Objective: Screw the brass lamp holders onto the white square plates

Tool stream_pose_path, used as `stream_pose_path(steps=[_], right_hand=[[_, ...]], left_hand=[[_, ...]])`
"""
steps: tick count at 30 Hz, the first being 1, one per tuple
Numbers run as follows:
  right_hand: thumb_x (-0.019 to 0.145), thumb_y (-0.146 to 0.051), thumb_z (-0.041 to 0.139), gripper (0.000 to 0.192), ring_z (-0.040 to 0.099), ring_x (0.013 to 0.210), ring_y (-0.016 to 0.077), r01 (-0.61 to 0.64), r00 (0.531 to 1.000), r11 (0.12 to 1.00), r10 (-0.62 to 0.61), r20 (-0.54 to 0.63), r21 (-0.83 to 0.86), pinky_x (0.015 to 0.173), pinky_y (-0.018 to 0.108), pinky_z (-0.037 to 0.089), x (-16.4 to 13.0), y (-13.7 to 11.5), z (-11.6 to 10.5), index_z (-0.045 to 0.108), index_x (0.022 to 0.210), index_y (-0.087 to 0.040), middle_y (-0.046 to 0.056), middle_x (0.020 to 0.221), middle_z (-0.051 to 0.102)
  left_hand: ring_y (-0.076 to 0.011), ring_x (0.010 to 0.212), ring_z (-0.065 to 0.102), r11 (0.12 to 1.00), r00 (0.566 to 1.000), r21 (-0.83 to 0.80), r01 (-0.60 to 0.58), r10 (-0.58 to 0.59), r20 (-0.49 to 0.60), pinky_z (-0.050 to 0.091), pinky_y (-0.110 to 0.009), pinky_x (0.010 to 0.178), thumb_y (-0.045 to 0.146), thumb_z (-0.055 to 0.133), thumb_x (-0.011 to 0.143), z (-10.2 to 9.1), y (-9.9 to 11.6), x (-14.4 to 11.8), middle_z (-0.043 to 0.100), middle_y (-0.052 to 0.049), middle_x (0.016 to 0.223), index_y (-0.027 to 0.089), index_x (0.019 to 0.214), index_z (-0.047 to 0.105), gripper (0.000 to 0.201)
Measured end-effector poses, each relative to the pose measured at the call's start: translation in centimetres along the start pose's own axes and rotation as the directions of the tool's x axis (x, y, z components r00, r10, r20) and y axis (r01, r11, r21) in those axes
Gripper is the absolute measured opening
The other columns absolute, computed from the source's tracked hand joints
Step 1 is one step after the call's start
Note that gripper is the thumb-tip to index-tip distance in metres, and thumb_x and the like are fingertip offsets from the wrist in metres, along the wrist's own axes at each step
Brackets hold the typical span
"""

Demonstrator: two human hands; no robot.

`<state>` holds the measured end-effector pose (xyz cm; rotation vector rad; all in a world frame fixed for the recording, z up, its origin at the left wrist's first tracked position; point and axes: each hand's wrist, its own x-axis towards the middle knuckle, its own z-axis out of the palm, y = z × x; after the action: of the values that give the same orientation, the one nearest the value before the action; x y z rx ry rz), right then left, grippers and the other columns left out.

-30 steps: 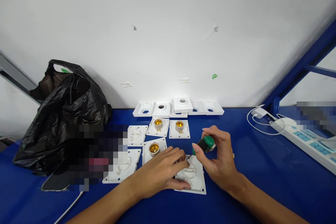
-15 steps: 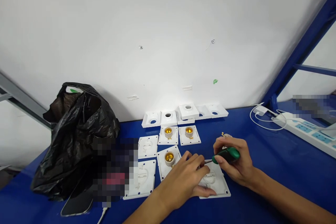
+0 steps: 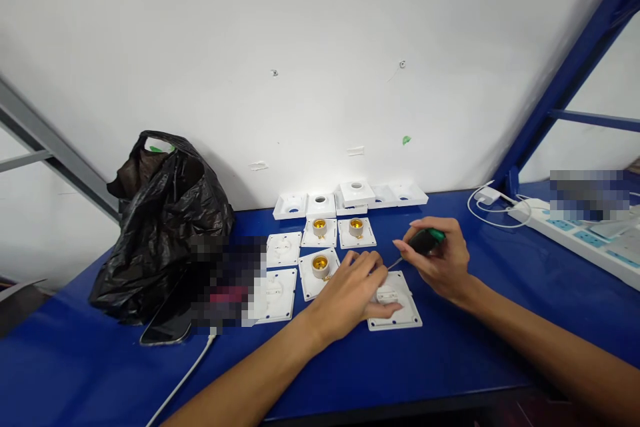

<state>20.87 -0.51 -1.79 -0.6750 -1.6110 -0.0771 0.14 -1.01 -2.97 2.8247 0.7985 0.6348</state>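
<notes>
Your right hand (image 3: 440,260) was wrapped around the green-and-black handle of a screwdriver (image 3: 424,241), fingers pressed shut on it, its thin shaft slanting down and to your left toward the white square plate (image 3: 400,310) lying flat on the blue table (image 3: 475,353) in front of you. Your left hand (image 3: 355,297) lay over the left part of that plate, fingers curled down and pressing it to the tabletop, the thumb reaching across its raised centre; whether it pinched a small part there could not be told. The screwdriver's long axis ran from upper right to lower left, its tip coming in at the plate's far edge, just beside your left fingertips, with the right hand the nearer of the two to the tool and the left the nearer to the plate. To the left of your left hand stood a plate with a brass lamp socket (image 3: 320,265), close by your knuckles, and beyond it more white plates (image 3: 280,250) in rows, two of them carrying brass sockets, with a line of white covers (image 3: 350,197) against the wall. The near edge of the table lay not far below the plate, while open blue surface stretched to your right as far as a white power strip (image 3: 575,240) and its coiled cable. A black plastic bag (image 3: 160,220) and a phone (image 3: 167,327) sat well apart at the left.
</notes>
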Motion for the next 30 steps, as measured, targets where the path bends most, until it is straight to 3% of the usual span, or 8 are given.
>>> stream_pose_path(steps=[5,9,15,18,24,30], right_hand=[[0.092,-0.023,0.078,0.030,0.058,0.049,0.0105,-0.030,0.998,0.999,0.029,-0.056,-0.028,0.048,0.024,0.049,0.7,0.4,-0.3,0.059,0.114,-0.027,-0.008,0.071,0.062],[0.095,-0.026,0.075,0.025,0.055,0.048,0.0107,-0.056,0.997,0.998,0.055,-0.053,-0.024,0.048,0.025,0.048,1.3,0.7,0.2,0.058,0.114,-0.027,-0.010,0.067,0.058],[0.094,-0.026,0.074,0.024,0.051,0.049,0.0101,-0.063,0.997,0.997,0.061,-0.055,-0.036,0.050,0.025,0.046,2.1,0.9,1.2,0.058,0.111,-0.027,-0.010,0.066,0.056],[0.093,-0.028,0.075,0.024,0.051,0.049,0.0105,-0.048,0.996,0.998,0.044,-0.082,-0.047,0.052,0.026,0.046,2.0,1.2,1.3,0.058,0.110,-0.027,-0.010,0.066,0.056],[0.095,-0.032,0.072,0.023,0.054,0.049,0.0114,-0.034,0.995,0.998,0.029,-0.098,-0.052,0.053,0.027,0.046,1.1,1.9,0.7,0.058,0.112,-0.027,-0.010,0.068,0.057],[0.098,-0.037,0.068,0.023,0.056,0.050,0.0119,-0.046,0.996,0.999,0.043,-0.072,-0.030,0.053,0.028,0.048,0.5,1.5,0.8,0.057,0.116,-0.027,-0.008,0.071,0.059]], left_hand=[[-0.0270,0.104,0.064,0.999,0.999,-0.004,0.034,-0.034,-0.019,0.052,-0.040,0.093,0.047,0.081,0.093,0.2,0.0,0.2,0.067,-0.006,0.111,0.020,0.104,0.057,0.037],[-0.0299,0.125,0.062,1.000,0.998,-0.013,0.018,-0.019,-0.053,0.053,-0.043,0.105,0.043,0.082,0.092,0.4,-0.2,0.4,0.065,-0.012,0.131,0.021,0.105,0.057,0.036],[-0.0353,0.156,0.039,1.000,0.996,-0.012,-0.012,0.011,-0.087,0.043,-0.053,0.124,0.046,0.083,0.090,0.7,-0.7,0.7,0.047,-0.023,0.161,0.017,0.109,0.061,0.040],[-0.0337,0.162,0.028,1.000,0.997,-0.025,-0.008,0.006,-0.082,0.039,-0.053,0.128,0.046,0.081,0.091,0.6,-0.9,0.8,0.038,-0.022,0.169,0.018,0.110,0.063,0.039],[-0.0364,0.165,0.011,0.999,0.996,0.034,0.008,-0.005,-0.089,0.045,-0.057,0.124,0.048,0.084,0.088,0.5,-1.2,1.0,0.021,-0.018,0.177,0.016,0.105,0.066,0.041],[-0.0403,0.164,0.014,0.996,0.997,0.064,0.054,-0.050,-0.066,0.059,-0.058,0.110,0.049,0.082,0.089,0.5,-1.3,1.2,0.017,-0.013,0.178,0.015,0.101,0.070,0.037]])
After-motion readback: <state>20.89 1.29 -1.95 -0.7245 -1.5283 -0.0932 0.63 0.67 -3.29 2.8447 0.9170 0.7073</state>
